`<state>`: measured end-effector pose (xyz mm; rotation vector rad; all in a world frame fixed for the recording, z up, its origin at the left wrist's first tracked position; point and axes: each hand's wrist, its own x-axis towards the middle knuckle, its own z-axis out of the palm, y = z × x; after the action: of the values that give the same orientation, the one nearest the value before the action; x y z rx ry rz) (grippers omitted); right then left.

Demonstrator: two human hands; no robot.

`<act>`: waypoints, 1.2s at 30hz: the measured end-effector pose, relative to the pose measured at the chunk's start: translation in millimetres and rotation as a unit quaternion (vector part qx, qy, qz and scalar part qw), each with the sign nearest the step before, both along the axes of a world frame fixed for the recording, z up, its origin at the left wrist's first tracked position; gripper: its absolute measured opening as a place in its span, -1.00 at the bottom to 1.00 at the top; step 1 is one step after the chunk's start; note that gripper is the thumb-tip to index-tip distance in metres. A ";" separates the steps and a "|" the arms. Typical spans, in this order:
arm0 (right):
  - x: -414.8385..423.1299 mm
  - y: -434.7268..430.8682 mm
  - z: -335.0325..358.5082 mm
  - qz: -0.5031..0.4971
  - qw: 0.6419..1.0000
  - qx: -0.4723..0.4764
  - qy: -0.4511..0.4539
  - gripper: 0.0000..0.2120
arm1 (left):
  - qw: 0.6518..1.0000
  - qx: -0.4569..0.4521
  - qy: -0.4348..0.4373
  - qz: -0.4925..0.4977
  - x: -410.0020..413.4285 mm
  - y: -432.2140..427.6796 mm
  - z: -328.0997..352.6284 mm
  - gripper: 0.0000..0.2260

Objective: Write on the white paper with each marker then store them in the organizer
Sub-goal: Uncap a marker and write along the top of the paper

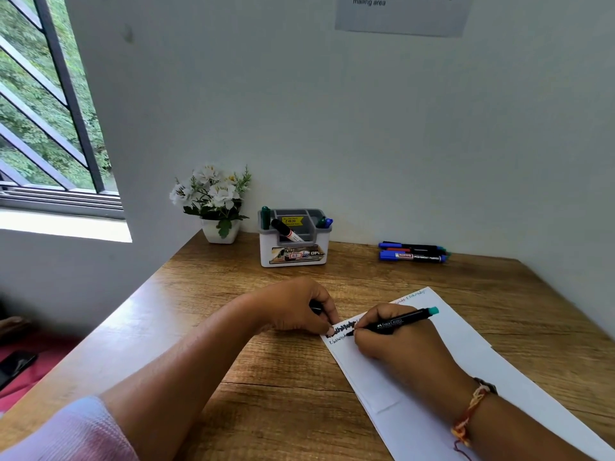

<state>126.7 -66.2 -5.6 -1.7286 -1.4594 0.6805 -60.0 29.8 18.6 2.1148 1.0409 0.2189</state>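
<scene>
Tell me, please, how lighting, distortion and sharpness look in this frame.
Head view: daylight enters from the window on the left and burns out the sill; the same view shows a soft sheen on the left of the table, and its wide lens skews straight edges; the print on the black marker is sharp, the handwriting on the white paper too small to read.

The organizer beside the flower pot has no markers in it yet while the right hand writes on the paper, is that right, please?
Not quite: the head view shows the organizer already holding several markers. It is beside the flower pot, and the right hand is writing on the paper.
</scene>
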 end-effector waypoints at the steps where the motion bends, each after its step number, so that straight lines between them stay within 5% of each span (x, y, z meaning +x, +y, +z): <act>1: -0.1 -0.1 -0.3 0.000 1.000 -0.001 0.006 -0.94 | 1.000 0.000 -0.001 0.000 0.0 0.0 0.0 -0.86; 29: 0.3 -1.8 4.5 -0.013 0.999 -0.026 0.018 -0.96 | 1.000 0.000 0.013 0.003 1.4 -3.6 3.5 -0.85; 36: 6.8 -1.2 10.1 -0.013 0.971 -0.025 0.238 -0.93 | 0.989 -0.051 -0.095 0.100 -0.6 -2.3 4.8 -0.88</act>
<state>133.6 -67.4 4.4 -1.4826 -1.0902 1.0421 -60.6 27.4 23.4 1.8583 1.1235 0.4457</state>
